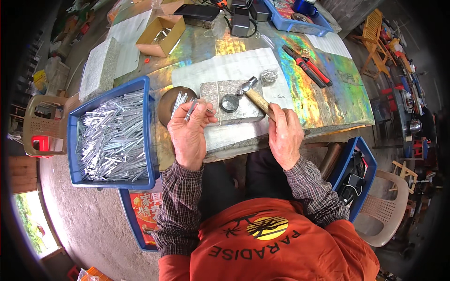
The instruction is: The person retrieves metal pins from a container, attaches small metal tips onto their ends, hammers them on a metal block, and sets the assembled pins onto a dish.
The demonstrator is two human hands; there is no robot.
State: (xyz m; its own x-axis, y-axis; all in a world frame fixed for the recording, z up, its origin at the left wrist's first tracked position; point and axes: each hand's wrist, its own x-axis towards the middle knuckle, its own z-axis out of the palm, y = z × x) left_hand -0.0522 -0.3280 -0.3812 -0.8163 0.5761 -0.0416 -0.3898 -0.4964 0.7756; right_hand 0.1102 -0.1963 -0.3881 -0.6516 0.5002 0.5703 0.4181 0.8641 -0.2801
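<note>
My left hand [188, 140] is closed, pinching a short thin metal strip [191, 109] between thumb and fingers. Beside it a round brown dish [167, 104] holds several similar metal strips [180, 100]. My right hand [285, 139] grips the wooden handle of a ball-peen hammer [258, 99]. The hammer's head rests over a grey stone block [211, 93], touching or just above a small round metal disc [229, 103] on that block. A crumpled silvery lump [268, 77] lies behind the hammer on a white sheet [234, 63].
Left of my left hand stands a blue crate [150, 133] heaped with metal strips [112, 133]. Red-handled pliers [311, 70] lie at the right. A cardboard box [159, 40] and another blue tray [321, 32] sit at the back; a blue bin [370, 157] is low right.
</note>
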